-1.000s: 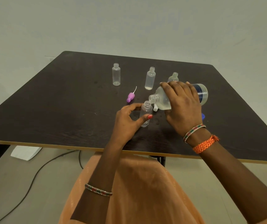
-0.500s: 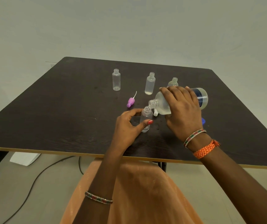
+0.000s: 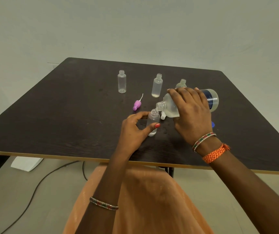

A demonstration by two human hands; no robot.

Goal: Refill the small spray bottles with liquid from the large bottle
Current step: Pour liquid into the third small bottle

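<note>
My right hand [image 3: 192, 114] grips the large clear bottle [image 3: 170, 107], tipped on its side with its open mouth just over the neck of a small frosted bottle [image 3: 152, 118]. My left hand [image 3: 136, 127] holds that small bottle upright on the dark table [image 3: 59, 107] between thumb and fingers. A little liquid shows at its bottom. Three more uncapped small bottles stand further back: a clear one [image 3: 122, 81], a frosted one [image 3: 157, 86] and one [image 3: 181, 83] partly hidden behind my right hand.
A purple spray cap [image 3: 137, 105] with a thin tube lies left of the pouring spot. A white cap [image 3: 163, 116] sits under the large bottle. A blue item [image 3: 212, 124] peeks out right of my right hand. Cable and white block lie on the floor.
The large bottle's mouth has come down and tilted further onto the small bottle's neck. My left hand keeps its hold on the small bottle.
</note>
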